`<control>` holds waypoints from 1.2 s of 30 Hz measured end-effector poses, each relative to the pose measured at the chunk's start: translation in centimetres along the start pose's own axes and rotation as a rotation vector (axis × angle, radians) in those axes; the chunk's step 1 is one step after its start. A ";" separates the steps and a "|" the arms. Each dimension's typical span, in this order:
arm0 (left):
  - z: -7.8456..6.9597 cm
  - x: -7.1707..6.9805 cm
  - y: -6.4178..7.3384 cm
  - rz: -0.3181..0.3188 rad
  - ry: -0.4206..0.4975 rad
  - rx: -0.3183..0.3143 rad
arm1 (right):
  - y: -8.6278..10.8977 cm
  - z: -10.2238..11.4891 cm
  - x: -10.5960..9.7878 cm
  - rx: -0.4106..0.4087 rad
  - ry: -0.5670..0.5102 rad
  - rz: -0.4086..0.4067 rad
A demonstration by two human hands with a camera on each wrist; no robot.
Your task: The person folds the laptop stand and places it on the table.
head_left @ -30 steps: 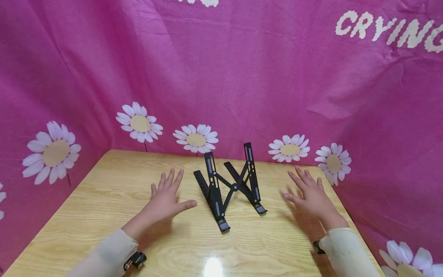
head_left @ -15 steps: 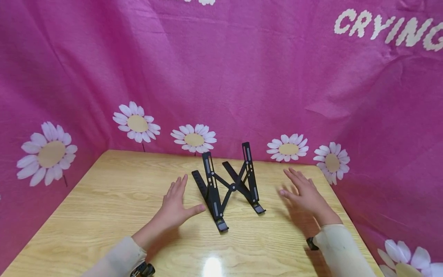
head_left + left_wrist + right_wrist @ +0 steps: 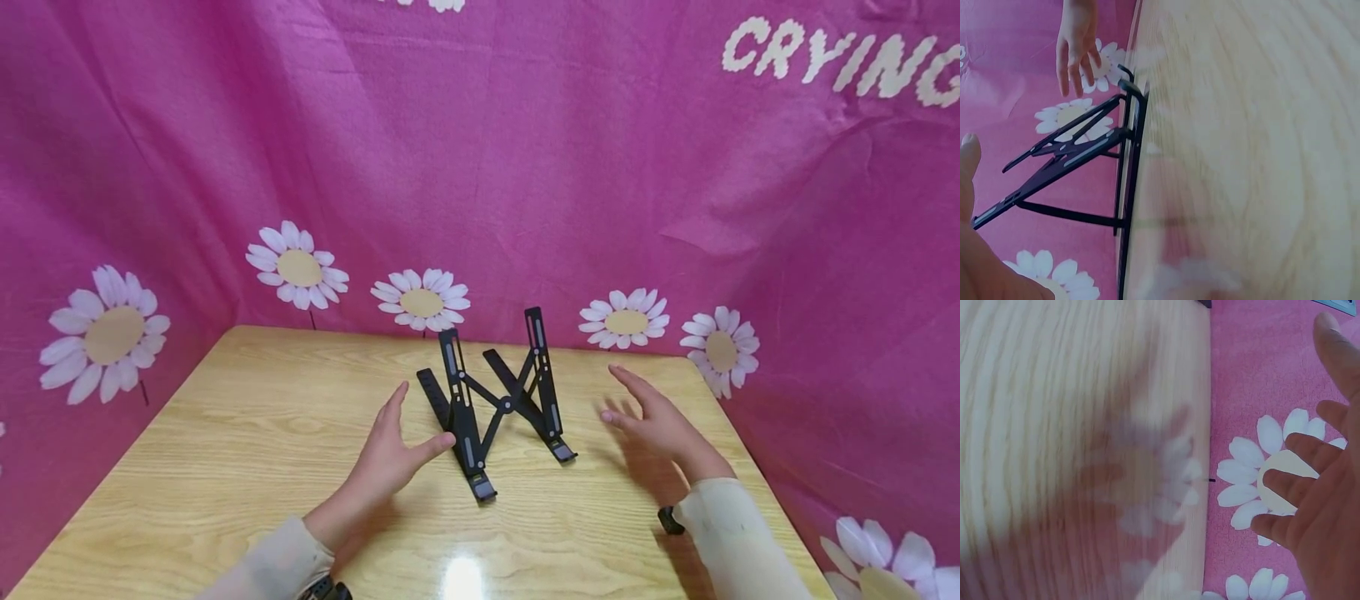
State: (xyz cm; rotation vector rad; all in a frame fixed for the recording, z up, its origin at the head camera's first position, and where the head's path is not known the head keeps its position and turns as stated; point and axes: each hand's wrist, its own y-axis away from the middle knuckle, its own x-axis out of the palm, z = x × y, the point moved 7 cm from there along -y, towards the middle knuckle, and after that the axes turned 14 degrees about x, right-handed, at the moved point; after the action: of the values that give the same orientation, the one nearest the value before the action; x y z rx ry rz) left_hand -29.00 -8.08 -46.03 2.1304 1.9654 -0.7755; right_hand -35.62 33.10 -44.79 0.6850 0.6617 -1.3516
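Black stand on the desk

I saw it nearer to the far edge. My left hand, thumb and fingers parted, was just beside it; whether touching, I could not tell. My right hand, fingers extended, was apart, towards the right edge.

The person is wearing long, off-white sleeves. The left sleeve is covering the forearm to the wrist and ending in a plain cuff. The right sleeve is matching it in colour, with a few faint specks showing near the cuff. A small black device is sitting at each wrist: the left device is peeking out beside its cuff, the lower picture edge cutting it off, while the right device is jutting from its cuff's inner side. The left hand and right hand are showing bare.
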 end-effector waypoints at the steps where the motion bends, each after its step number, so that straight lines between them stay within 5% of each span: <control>1: 0.0 0.1 0.0 -0.013 0.013 0.001 | 0.0 0.1 0.0 0.001 -0.009 0.002; 12: -0.3 1.4 -0.2 -0.129 0.208 -0.003 | -1.2 0.7 0.9 -0.019 -0.111 0.056; 20: -0.4 2.6 0.0 -0.158 0.356 -0.017 | -2.1 1.1 2.1 -0.017 -0.300 0.125; 29: -0.3 3.5 -0.2 -0.192 0.447 -0.023 | -2.9 1.9 3.1 -0.016 -0.360 0.187; 36: -0.2 4.3 -0.3 -0.169 0.507 -0.057 | -3.3 2.1 4.7 0.077 -0.444 0.357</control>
State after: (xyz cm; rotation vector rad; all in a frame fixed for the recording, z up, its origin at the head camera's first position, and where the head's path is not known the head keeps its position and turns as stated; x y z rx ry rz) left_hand -29.23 -4.11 -47.80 2.3165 2.3937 -0.1970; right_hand -38.34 28.20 -47.21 0.5094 0.1229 -1.1448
